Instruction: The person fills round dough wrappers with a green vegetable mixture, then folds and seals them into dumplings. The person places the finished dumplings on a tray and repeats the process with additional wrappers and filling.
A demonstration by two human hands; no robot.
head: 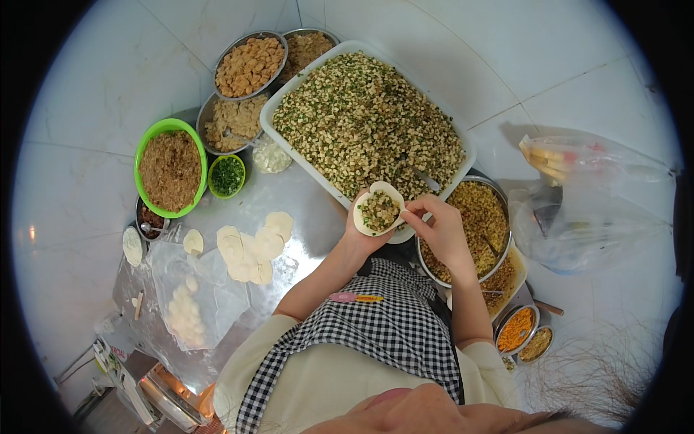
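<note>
A round dough wrapper rests in my left hand, cupped from below. Chopped filling with green bits sits heaped in its middle. The thumb and fingers of my right hand pinch the wrapper's right edge, where the rim is gathered. Just beyond my hands stands a large white tub piled with diced filling flecked with green. A metal spoon lies partly sunk in that filling near the tub's right corner. Several flat dough wrappers overlap on the metal table to my left.
Left of the tub stand a green bowl of brown filling, chopped greens and metal bowls. Dough pieces lie under a plastic sheet near a rolling pin. A metal basin and plastic bags are rightward.
</note>
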